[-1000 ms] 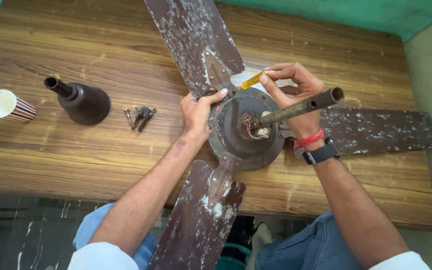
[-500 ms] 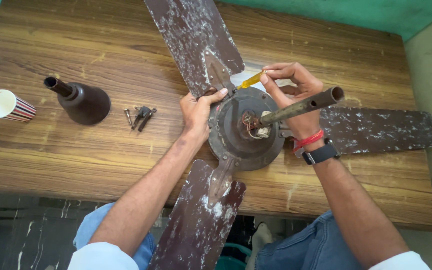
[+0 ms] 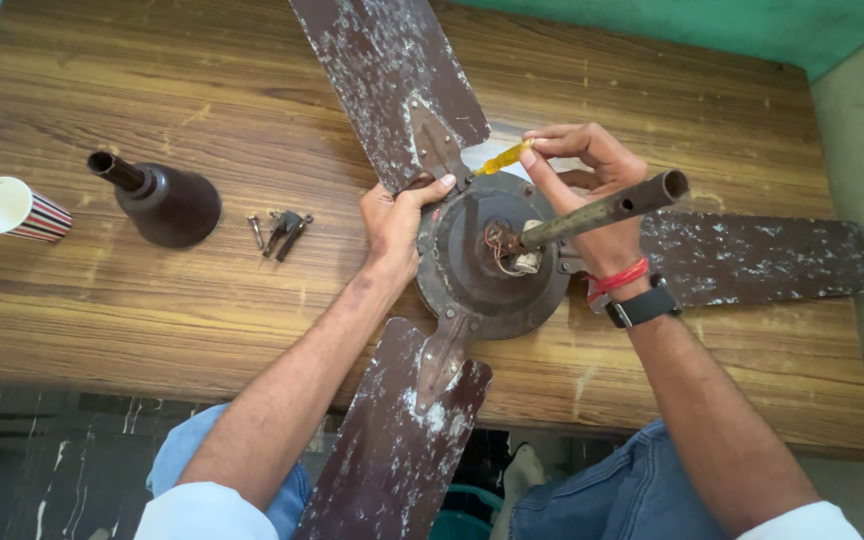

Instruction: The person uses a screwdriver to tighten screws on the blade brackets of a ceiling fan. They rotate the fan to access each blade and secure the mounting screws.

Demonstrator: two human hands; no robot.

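Spreading over most of the picture is a wooden desk [image 3: 132,300], its near edge running along the person's knees and its far edge meeting a green wall. On its right half lies a brown ceiling fan [image 3: 492,270] with flaking paint: one blade [image 3: 392,90] points toward the far edge, another [image 3: 762,260] reaches almost to the right edge, and a third [image 3: 402,440] hangs out over the near edge. A rusty down-rod [image 3: 607,210] rises from the round motor housing, with wires bunched at its base. The left hand [image 3: 397,220] grips the left rim of the housing, fingers wrapped over it and thumb stretched along the top. The right hand [image 3: 592,185] reaches in behind the rod and pinches a yellow-handled screwdriver [image 3: 502,158] between thumb and fingertips, its tip at the joint where the far blade meets the housing. Toward the left edge stands a dark brown canopy cover [image 3: 167,205], a striped paper cup [image 3: 12,210] lying near it on its side. Between the cover and the left hand rests a small heap of bolts [image 3: 280,230].
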